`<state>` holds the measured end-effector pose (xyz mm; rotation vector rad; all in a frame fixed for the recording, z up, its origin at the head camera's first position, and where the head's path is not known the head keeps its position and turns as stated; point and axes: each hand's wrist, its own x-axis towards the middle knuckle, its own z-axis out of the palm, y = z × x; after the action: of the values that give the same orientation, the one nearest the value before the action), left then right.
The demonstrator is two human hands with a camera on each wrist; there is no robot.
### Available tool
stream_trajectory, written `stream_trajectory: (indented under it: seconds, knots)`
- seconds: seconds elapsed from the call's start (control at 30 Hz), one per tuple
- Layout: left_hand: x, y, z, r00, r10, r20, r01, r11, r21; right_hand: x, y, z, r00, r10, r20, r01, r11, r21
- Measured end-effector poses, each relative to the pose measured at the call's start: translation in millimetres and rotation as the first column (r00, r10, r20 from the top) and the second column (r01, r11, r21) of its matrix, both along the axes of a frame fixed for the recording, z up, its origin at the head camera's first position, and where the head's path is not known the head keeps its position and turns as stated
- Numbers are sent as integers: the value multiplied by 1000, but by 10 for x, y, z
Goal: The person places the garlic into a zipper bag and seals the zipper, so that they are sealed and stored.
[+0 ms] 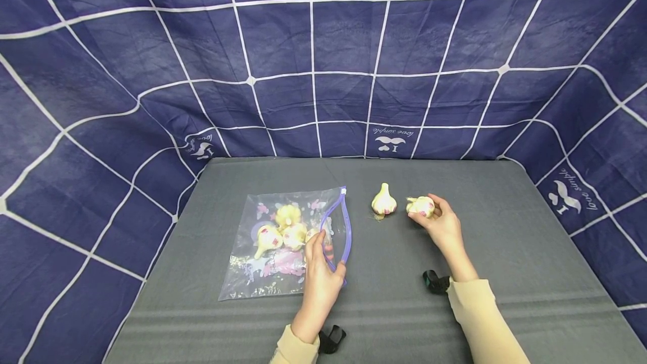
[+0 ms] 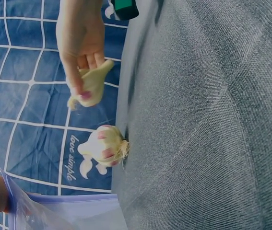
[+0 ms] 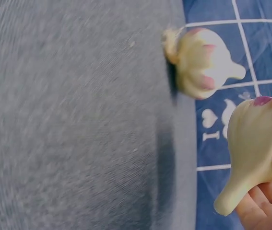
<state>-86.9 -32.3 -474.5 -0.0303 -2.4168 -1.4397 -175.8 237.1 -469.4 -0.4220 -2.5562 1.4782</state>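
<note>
A clear zip bag [image 1: 237, 274] with a purple zip edge lies on the left of the table, its mouth gaping to the right. Several garlic bulbs [image 1: 268, 239] are inside it. My left hand [image 1: 323, 280] grips the bag at its mouth; a finger meets the purple edge in the left wrist view. Between thumb and fingers, my right hand [image 1: 445, 226] holds a garlic bulb [image 1: 421, 206], raised off the table in the right wrist view [image 3: 253, 143]. Another garlic bulb [image 1: 384, 201] stands upright on the table, just left of that hand, roots down.
A grey cloth covers the table [image 1: 394, 308]. Behind it and at both sides hangs a dark blue curtain [image 1: 349, 100] with white grid lines. Black wrist straps [image 1: 434, 282] show by both wrists.
</note>
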Motion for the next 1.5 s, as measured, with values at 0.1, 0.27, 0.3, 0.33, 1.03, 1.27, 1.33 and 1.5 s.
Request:
stream_trajectory:
  seconds: [0.1,0.27,0.3,0.33,1.03,1.27,1.33,1.5]
  knots:
    - [0,-2,1,1000,2,11,-2,1000,0,20,-33,53,1000,4,-14,-5,999,-48]
    - [-8,-3,7,1000,3,13,-3,1000,-4,51,-86,144,999,24,-33,-27,995,-100]
    - [-11,-3,7,1000,4,14,-3,1000,-3,56,-97,159,999,30,-36,-34,993,-113]
    - [-13,-4,5,1000,4,13,-4,1000,-3,62,-108,175,999,34,-38,-39,991,-126]
    - [-17,-7,16,1000,-14,8,14,1000,-1,85,-371,258,986,158,-53,-167,943,-288]
    - [-14,-2,29,1000,-13,16,13,1000,-1,94,-523,266,975,214,-60,-222,937,-270]
    - [-15,0,36,999,-10,31,10,1000,4,99,-573,272,971,231,-61,-239,931,-277]
    - [-22,5,26,999,-2,39,2,1000,8,111,-704,273,960,267,-80,-279,921,-270]
